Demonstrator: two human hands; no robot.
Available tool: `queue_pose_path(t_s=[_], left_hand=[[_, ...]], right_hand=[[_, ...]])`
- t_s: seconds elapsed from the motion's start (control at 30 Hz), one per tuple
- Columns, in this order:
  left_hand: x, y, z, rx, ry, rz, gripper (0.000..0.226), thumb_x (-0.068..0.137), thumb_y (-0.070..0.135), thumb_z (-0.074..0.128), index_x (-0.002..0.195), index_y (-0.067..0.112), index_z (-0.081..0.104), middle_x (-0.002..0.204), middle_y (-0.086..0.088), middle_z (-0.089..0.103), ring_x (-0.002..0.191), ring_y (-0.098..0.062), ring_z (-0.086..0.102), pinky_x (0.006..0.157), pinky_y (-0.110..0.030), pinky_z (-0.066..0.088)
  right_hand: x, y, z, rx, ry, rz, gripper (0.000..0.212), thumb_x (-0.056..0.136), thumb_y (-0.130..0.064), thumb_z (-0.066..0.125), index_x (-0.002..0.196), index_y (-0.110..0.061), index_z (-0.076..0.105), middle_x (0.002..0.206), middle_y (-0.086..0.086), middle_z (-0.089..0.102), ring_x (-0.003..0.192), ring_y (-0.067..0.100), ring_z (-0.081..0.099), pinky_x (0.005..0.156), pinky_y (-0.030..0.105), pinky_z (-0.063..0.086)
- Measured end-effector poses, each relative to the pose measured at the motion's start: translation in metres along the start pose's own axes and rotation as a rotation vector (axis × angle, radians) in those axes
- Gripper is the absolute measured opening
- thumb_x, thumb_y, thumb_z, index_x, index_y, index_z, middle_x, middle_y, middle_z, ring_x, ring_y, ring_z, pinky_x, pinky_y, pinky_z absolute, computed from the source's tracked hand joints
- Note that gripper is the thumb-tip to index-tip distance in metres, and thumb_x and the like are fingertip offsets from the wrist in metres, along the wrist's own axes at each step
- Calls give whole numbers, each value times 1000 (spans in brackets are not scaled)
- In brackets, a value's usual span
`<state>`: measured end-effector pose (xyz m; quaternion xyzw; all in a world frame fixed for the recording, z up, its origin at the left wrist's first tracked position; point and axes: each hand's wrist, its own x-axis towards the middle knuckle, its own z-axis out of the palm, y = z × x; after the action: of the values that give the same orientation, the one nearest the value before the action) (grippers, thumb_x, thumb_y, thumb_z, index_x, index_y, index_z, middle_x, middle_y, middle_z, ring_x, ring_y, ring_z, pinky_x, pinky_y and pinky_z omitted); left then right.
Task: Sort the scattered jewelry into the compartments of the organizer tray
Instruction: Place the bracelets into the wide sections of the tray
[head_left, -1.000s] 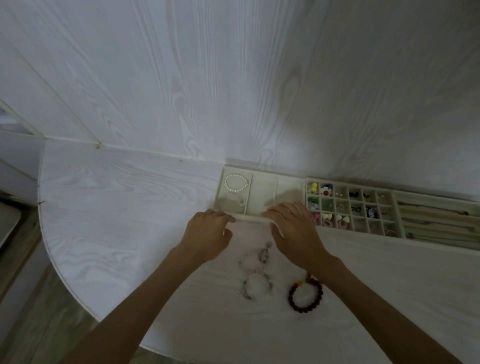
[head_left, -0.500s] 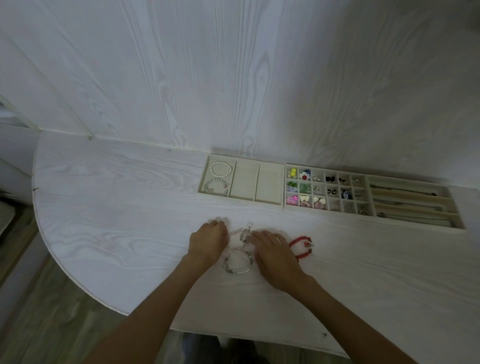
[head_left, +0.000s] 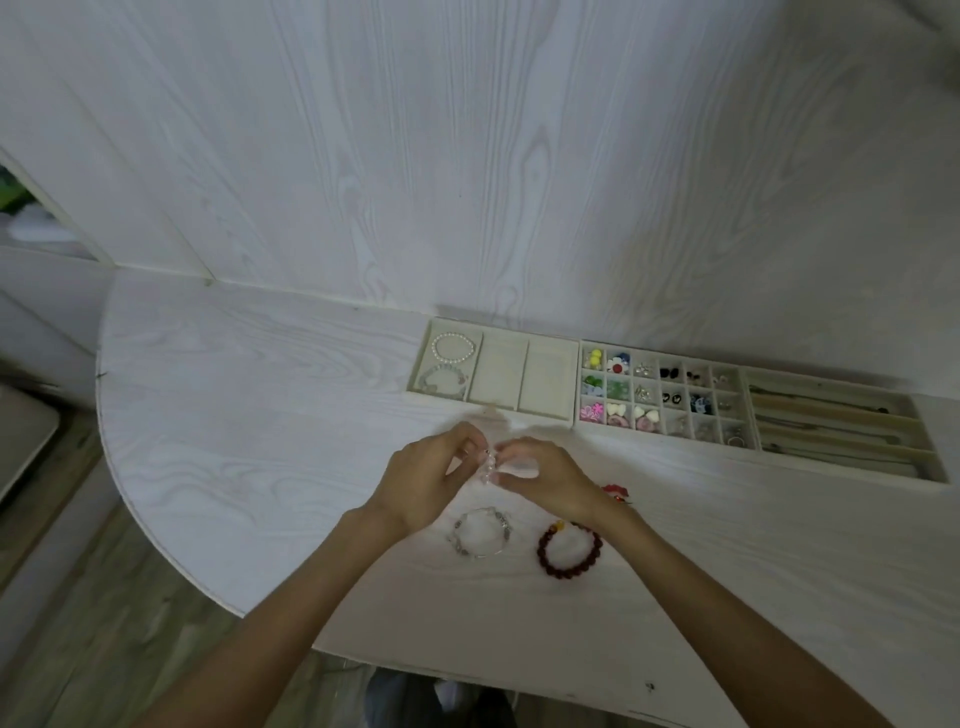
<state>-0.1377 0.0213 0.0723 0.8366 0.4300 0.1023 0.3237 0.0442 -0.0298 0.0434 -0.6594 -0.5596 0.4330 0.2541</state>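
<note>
A white wood-grain table (head_left: 249, 415) with a rounded edge stands against matching panelled wall (head_left: 467, 156), above grey plank floor (head_left: 104, 623).

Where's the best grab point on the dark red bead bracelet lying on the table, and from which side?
Probably straight from above: the dark red bead bracelet lies flat as an open ring on the table. Pinch the near-right arc of beads, one finger inside the ring, thumb outside. The far arc sits under the right hand's wrist, and the silver bracelet lies apart on its left.

The tray (head_left: 498, 410) lies on the worktop (head_left: 260, 415) against the wall (head_left: 467, 156). Before it, the hands (head_left: 488, 467) meet; nearer lie two bracelets (head_left: 480, 532), side by side.
</note>
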Motion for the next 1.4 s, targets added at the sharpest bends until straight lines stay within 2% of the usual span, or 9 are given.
queue_pose_path(t_s=[0.07,0.27,0.37,0.6,0.67,0.8,0.97,1.17,1.4], left_hand=[[7,3,-10,-49,18,6,9,95,34,52,103,32,55,96,20,62,92,4,59,69,-12,41],[47,7,-35,-256,27,-28,32,85,12,65,89,42,53,88,15,65,85,-8,64,84,-35,53],[75,9,-46,-277,60,-42,35,82,10,65,86,43,55,86,15,66,85,-11,65,84,-39,53],[132,10,-56,-230,95,-63,20,84,10,62,93,28,60,81,20,61,83,-9,64,81,-36,54],[143,5,-54,-228,80,-75,19,85,10,62,93,27,60,82,20,60,82,-8,64,81,-34,54],[158,-1,-49,-195,62,-90,16,86,13,63,91,28,60,83,18,62,81,-5,62,73,-22,48],[171,-7,-44,-153,5,-114,19,84,14,65,89,31,60,86,18,63,82,-2,61,74,-21,45],[182,-7,-37,-87,-29,-56,21,85,0,60,99,14,67,93,10,62,74,2,54,59,0,38],[192,-23,-21,229,-34,3,24,87,15,61,108,26,64,115,7,66,106,-14,61,79,-26,41]], right_hand=[[2,-5,-9,56,26,-19,16,86,-19,68,99,-10,69,107,-4,66,100,6,58,83,4,38],[24,-20,-32,267,151,-25,4,88,-13,65,91,-15,64,85,-6,68,78,7,65,74,16,49],[45,-24,-45,292,257,-29,3,87,-17,66,88,-17,63,87,-10,66,84,2,63,78,17,48],[93,-30,-59,294,366,1,6,85,-16,68,88,-13,63,82,-11,65,77,-2,62,71,9,49],[103,-28,-60,352,376,17,12,84,-8,67,80,-17,61,83,-3,66,77,7,64,74,21,54],[119,-15,-57,393,374,62,8,84,0,65,85,-7,61,95,17,68,70,13,64,61,18,55],[131,8,-57,-54,369,120,18,84,-30,69,98,-19,70,98,-6,69,85,9,62,77,29,51],[131,14,-64,-207,404,105,17,83,-31,69,94,-20,73,95,2,66,80,11,56,66,25,38],[138,13,-66,-532,474,12,19,83,-35,66,88,-18,74,83,2,69,78,17,61,65,26,43]])
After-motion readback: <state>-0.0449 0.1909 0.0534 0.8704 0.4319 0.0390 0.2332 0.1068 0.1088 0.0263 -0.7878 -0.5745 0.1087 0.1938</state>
